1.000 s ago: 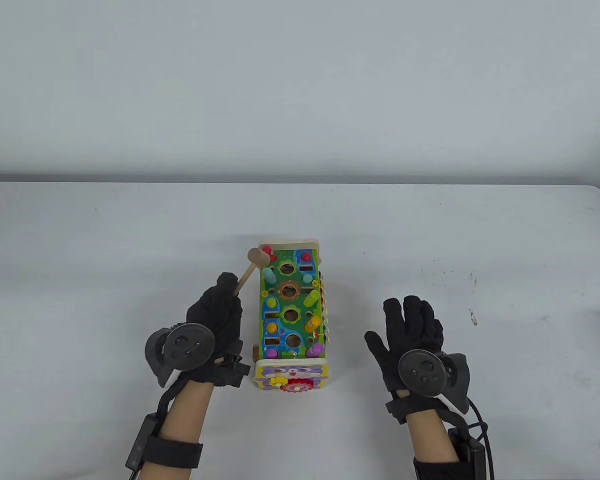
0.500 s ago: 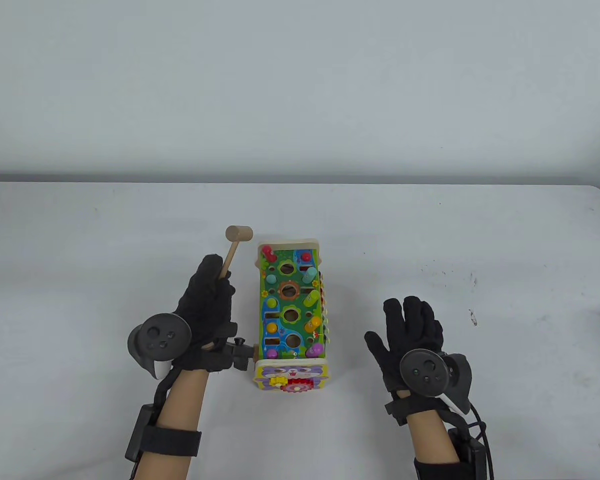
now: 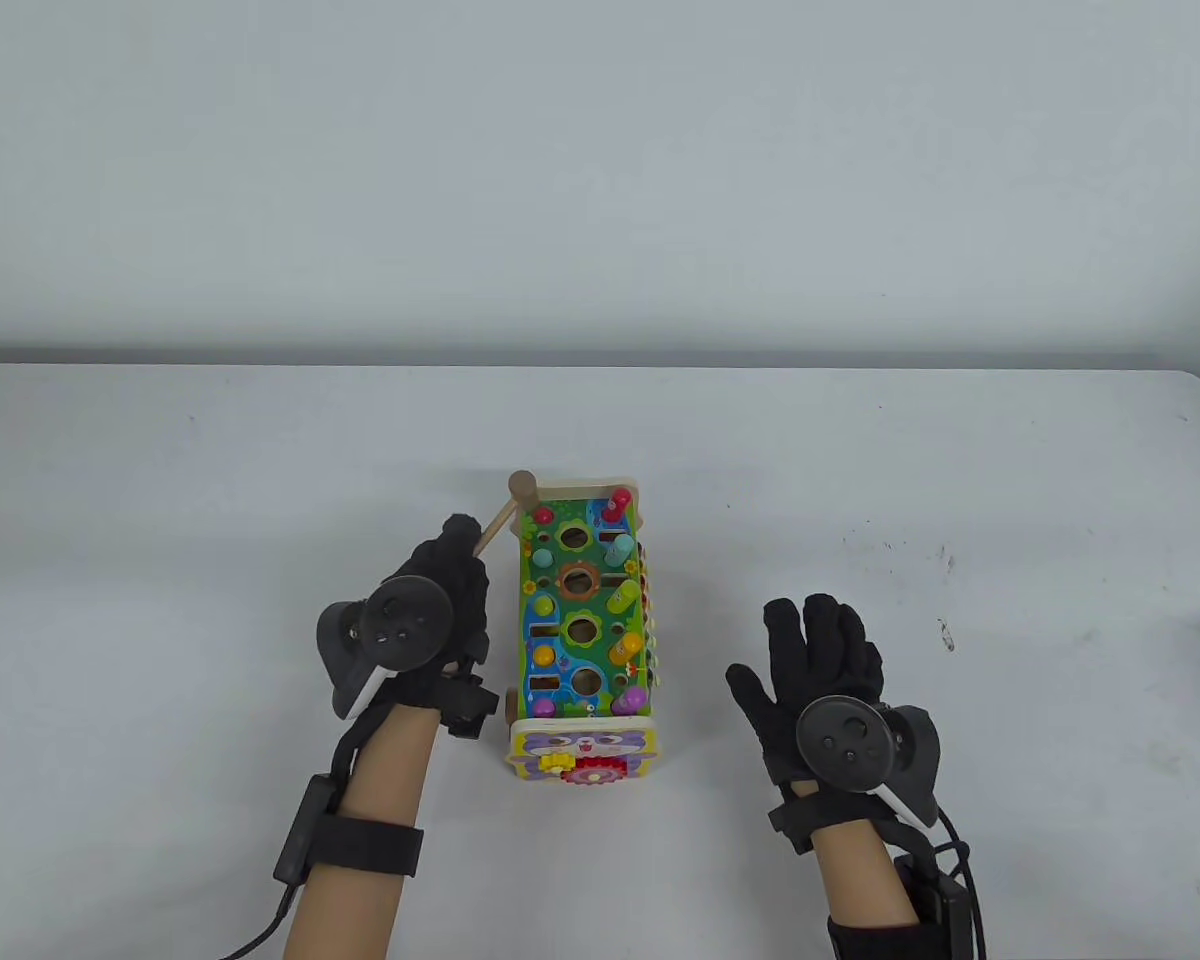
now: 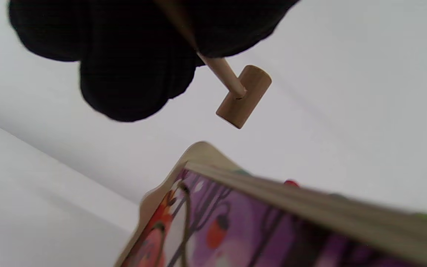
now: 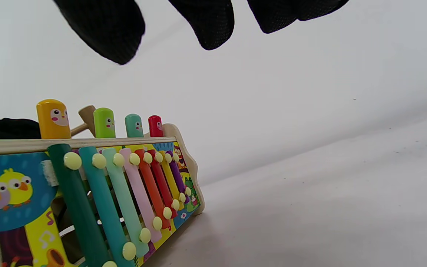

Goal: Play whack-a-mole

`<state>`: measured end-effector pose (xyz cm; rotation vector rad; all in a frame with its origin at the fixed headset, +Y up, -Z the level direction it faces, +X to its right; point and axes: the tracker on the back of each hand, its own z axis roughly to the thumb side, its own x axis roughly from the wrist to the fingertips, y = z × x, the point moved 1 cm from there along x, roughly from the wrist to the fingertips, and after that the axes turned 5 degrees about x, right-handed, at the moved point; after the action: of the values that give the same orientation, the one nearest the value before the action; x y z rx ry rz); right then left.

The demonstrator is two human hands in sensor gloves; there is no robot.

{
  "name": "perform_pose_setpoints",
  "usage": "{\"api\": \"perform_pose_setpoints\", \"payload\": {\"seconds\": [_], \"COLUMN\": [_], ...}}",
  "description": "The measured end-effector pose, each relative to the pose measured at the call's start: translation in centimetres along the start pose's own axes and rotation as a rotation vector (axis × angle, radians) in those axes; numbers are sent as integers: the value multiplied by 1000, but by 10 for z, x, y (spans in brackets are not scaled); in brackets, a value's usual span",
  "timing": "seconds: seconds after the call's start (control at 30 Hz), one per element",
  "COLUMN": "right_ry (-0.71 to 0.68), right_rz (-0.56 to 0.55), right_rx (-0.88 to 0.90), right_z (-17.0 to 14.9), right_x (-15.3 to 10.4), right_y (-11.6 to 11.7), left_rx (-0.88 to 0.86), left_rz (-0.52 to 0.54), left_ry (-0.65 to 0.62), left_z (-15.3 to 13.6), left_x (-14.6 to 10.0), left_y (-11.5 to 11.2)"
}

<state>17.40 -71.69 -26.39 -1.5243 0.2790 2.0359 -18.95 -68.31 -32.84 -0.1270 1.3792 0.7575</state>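
Only my right wrist view shows the toy's xylophone bars (image 5: pixel 124 193). Left hand (image 3: pixel 430 610) grips wooden mallet (image 3: pixel 505 508) over the toy's far-left corner; right hand (image 3: pixel 820 670) flat, fingers spread, right of the toy.

The left hand (image 3: pixel 440 590) hides most of the hammer handle (image 3: pixel 493 528).

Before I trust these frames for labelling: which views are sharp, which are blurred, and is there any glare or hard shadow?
Table view: sharp, even lighting, only soft shadows, no glare; wooden hammer and toy box crisp.
Left wrist view: the left hand and the box edge are blurred; the hammer head is fairly clear.
Right wrist view: xylophone bars sharp, right hand fingers slightly soft.
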Motion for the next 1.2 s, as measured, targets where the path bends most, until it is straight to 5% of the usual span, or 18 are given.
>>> {"api": "perform_pose_setpoints", "payload": {"seconds": [0.17, 0.47, 0.63, 0.87, 1.2], "right_ry": [-5, -2, -2, -1, 3], "right_rz": [-3, 12, 20, 28, 41], "right_rx": [2, 6, 3, -2, -7], "right_z": [0, 2, 3, 4, 6], "right_x": [-1, -3, -3, -4, -4], "right_y": [0, 1, 2, 4, 5], "left_rx": [-147, -176, -54, 335, 552], "left_rz": [107, 102, 44, -225, -383], "left_ry": [-33, -51, 5, 100, 151], "left_z": [-4, -16, -41, -56, -62], "left_x": [-14, -62, -84, -86, -84], "left_y": [22, 50, 42, 23, 0]}}
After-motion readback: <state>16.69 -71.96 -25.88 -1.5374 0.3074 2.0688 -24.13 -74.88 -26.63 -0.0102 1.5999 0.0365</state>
